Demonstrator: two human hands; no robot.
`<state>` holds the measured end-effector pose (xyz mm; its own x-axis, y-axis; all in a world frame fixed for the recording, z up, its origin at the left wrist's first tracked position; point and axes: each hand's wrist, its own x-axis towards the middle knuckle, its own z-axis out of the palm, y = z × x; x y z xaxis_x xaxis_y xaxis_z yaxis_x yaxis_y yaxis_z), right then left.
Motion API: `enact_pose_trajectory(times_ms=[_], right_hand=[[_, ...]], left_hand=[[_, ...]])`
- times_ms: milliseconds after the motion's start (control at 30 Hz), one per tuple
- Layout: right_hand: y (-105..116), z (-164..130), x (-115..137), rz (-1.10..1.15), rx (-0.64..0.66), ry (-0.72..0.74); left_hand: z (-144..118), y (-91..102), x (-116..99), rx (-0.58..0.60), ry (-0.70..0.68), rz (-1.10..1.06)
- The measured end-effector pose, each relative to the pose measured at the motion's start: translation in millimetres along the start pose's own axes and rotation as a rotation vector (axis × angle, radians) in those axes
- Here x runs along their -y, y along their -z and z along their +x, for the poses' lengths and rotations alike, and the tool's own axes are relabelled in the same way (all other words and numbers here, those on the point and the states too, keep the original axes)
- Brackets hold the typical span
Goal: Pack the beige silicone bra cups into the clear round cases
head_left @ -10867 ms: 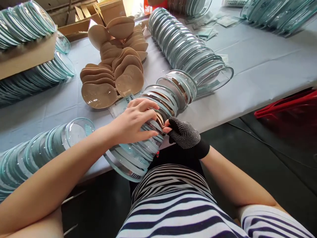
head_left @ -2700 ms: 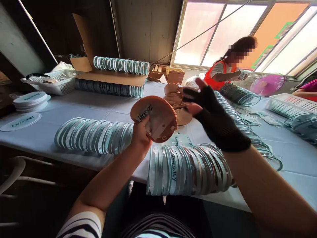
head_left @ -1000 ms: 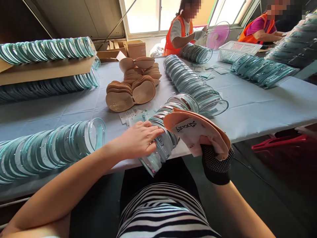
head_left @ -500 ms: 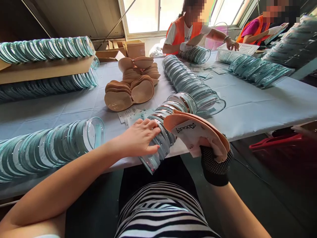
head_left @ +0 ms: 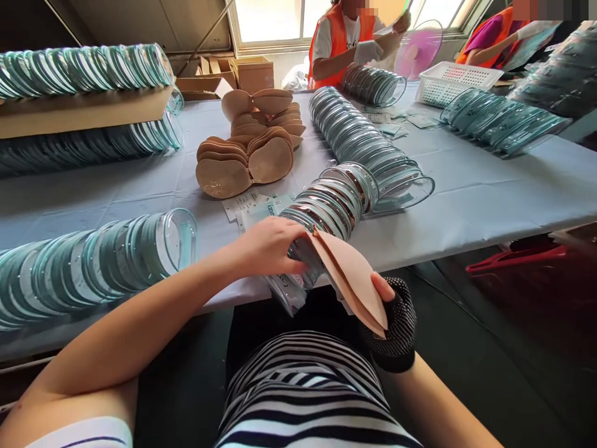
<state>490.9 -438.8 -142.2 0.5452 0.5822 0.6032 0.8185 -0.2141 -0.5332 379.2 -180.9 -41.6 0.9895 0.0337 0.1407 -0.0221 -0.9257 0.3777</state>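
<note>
In my right hand (head_left: 394, 320), which wears a black dotted glove with bare fingertips, is a folded beige stick-on bra (head_left: 352, 274). My thumb lies on its outer cup; the other fingers are mostly hidden behind it. My bare left hand (head_left: 268, 247) is over the near end of a row of clear round cases (head_left: 326, 202), some with brown cups inside. Its thumb and fingers are apart and bent toward the bra's upper end, which the fingertips meet or nearly meet. Behind lie stacked beige bras (head_left: 245, 171) and printed cards (head_left: 242, 205).
More clear cases stand in rows at the left (head_left: 107, 261), beyond a cardboard strip (head_left: 88, 112), and at the centre back (head_left: 368, 149). Across the table (head_left: 476, 205) are co-workers in orange vests (head_left: 324, 46), a white basket (head_left: 448, 84) and a pink fan (head_left: 415, 53). A red container (head_left: 517, 261) is at the right.
My right hand has moved left and down and turned the bra, hiding the printed card seen on it. My left hand has risen slightly, its fingers now bent toward the bra.
</note>
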Motion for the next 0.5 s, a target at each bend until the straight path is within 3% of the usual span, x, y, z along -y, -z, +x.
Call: enact_pose_trajectory(times_ms=[167,267,333,500], right_hand=[[11.4,-0.9,-2.6,-0.044,0.057,0.150],[14.3,4.2,1.7,-0.101,0.089,0.179],[15.3,10.6,6.9,-0.135,0.124,0.181],[23.9,35.8,22.6,-0.128,0.294,0.085]], left_hand=[[-1.0,2.6,3.1,0.026,-0.026,-0.078],[-2.0,3.4,5.4,-0.061,-0.045,-0.094],[-2.1,4.1,6.9,-0.099,-0.073,-0.080],[-1.1,3.3,8.9,-0.064,-0.045,-0.120]])
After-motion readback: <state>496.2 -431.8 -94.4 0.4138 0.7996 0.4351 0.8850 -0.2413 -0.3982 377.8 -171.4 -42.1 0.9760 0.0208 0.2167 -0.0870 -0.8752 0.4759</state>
